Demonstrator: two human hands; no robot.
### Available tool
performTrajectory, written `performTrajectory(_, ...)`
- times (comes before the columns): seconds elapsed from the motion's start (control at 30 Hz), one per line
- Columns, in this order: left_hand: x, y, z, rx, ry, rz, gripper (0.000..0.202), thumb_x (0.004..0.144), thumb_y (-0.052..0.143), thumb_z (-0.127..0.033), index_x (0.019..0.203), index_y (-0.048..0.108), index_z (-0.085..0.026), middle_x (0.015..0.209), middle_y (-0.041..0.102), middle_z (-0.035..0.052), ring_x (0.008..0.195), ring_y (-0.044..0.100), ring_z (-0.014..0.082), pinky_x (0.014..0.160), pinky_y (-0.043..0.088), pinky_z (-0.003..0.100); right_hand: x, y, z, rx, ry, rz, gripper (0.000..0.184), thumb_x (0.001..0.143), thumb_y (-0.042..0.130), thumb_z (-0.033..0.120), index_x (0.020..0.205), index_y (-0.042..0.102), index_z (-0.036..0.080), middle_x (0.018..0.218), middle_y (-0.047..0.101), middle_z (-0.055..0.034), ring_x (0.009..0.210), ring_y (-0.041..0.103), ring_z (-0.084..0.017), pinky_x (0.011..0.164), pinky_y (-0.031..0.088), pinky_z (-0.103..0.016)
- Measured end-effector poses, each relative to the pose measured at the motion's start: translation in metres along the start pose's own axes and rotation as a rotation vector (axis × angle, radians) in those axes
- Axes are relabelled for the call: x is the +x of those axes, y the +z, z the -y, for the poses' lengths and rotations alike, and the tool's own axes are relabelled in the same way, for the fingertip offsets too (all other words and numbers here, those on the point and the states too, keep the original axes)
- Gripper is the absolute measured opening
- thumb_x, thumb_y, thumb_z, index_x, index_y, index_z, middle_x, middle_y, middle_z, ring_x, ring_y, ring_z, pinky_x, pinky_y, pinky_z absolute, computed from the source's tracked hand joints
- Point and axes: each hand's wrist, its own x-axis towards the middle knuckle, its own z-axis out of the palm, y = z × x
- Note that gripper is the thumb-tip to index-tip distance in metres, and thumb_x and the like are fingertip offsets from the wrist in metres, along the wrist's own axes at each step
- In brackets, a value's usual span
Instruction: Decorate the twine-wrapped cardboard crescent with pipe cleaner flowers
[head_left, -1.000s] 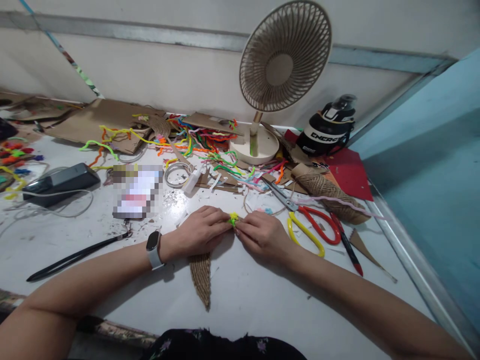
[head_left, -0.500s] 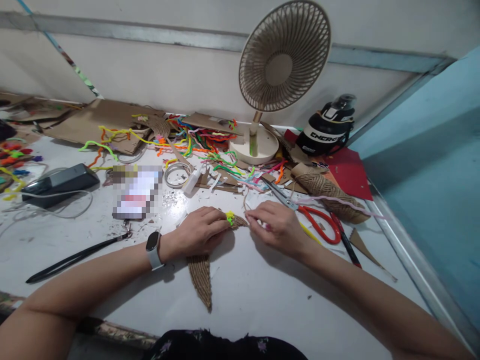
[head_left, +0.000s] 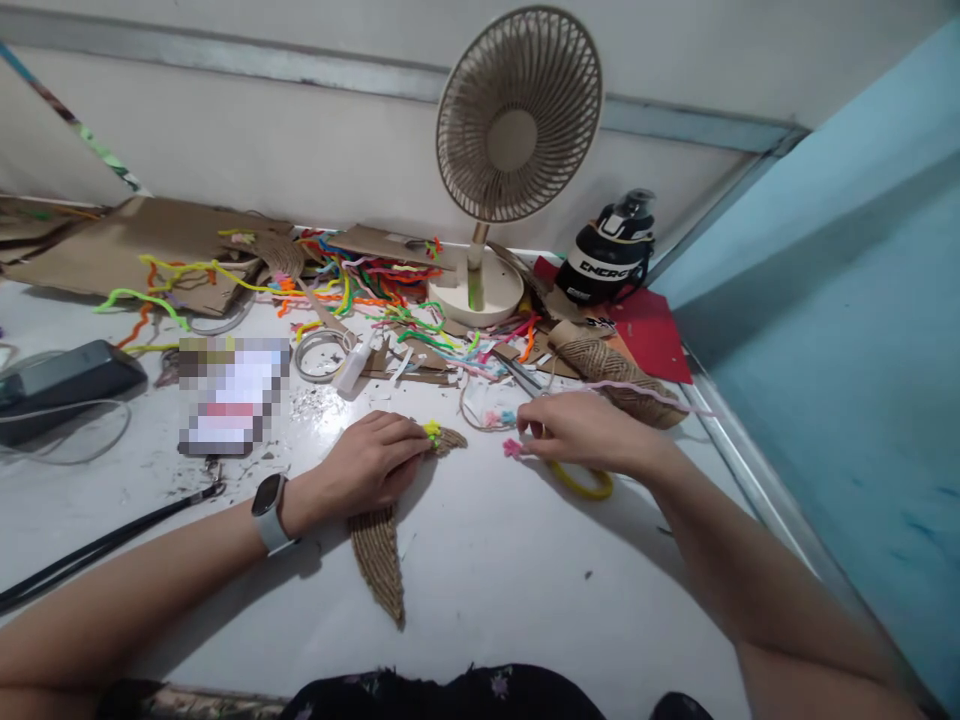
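Observation:
My left hand (head_left: 375, 455) is closed over the middle of a crescent-shaped piece covered in brown jute twine (head_left: 377, 565), holding it on the white table. A yellow-green fuzzy flower (head_left: 433, 430) sits on the crescent's upper end, beside my fingertips. To the right, my right hand (head_left: 566, 430) has its thumb and forefinger closed at a small pink pipe-cleaner flower (head_left: 512, 449). Just behind it lie pink and blue fuzzy flowers (head_left: 499, 418) and a loose strand of twine. A yellow loop (head_left: 585, 486) shows under my right hand.
A roll of twine (head_left: 611, 375) and scissors blades (head_left: 517, 375) lie behind my right hand. Further back are a fan (head_left: 474, 290), a black bottle (head_left: 606, 255), coloured pipe cleaners (head_left: 375, 285) and cardboard (head_left: 127, 255). A phone (head_left: 236, 400) and a small glue bottle (head_left: 352, 368) are at left.
My right hand has moved away from the crescent's upper tip, to the right, and its fingers are now at the pink flower. My left hand stays on the crescent. The view has shifted right.

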Motion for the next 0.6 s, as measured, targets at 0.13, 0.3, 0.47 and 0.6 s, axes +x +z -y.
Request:
performTrajectory(0.13, 0.000, 0.001, 0.001, -0.005, 0.005, -0.006, 0.023, 0.086, 0.051, -0.017, 0.107, 0.061, -0.018, 0.104, 0.067, 0.0072, 0.092, 0.061, 0.0190, 0.083, 0.048, 0.035, 0.001, 0.001, 0.004, -0.011, 0.000, -0.006, 0.016, 0.083, 0.060, 0.035, 0.075, 0.061, 0.021, 0.074, 0.066, -0.0030, 0.067, 0.057, -0.017, 0.052, 0.026, -0.025)
performTrajectory(0.3, -0.002, 0.002, 0.001, 0.037, 0.004, -0.103, 0.028, 0.086, 0.052, -0.017, 0.113, 0.059, -0.020, 0.104, 0.066, 0.0081, 0.094, 0.060, 0.0197, 0.082, 0.048, 0.035, 0.005, -0.003, -0.002, -0.050, 0.096, -0.253, 0.015, 0.088, 0.051, 0.022, 0.078, 0.061, 0.020, 0.082, 0.067, -0.0048, 0.076, 0.059, -0.018, 0.057, 0.030, -0.026)
performTrajectory(0.47, -0.002, 0.003, 0.003, 0.047, 0.021, -0.067, 0.024, 0.087, 0.052, -0.017, 0.109, 0.062, -0.019, 0.104, 0.067, 0.0076, 0.095, 0.061, 0.0192, 0.083, 0.048, 0.035, 0.014, 0.003, -0.014, -0.014, 0.088, -0.182, 0.011, 0.085, 0.056, 0.025, 0.079, 0.062, 0.020, 0.084, 0.068, -0.0039, 0.078, 0.060, -0.019, 0.057, 0.031, -0.026)
performTrajectory(0.6, -0.002, 0.004, 0.004, 0.049, 0.011, -0.031, 0.023, 0.087, 0.051, -0.018, 0.107, 0.063, -0.018, 0.102, 0.067, 0.0075, 0.094, 0.062, 0.0191, 0.084, 0.048, 0.035, 0.011, 0.003, -0.013, 0.017, 0.048, -0.113, 0.011, 0.084, 0.058, 0.027, 0.076, 0.064, 0.020, 0.082, 0.068, -0.0044, 0.075, 0.060, -0.018, 0.056, 0.032, -0.026)
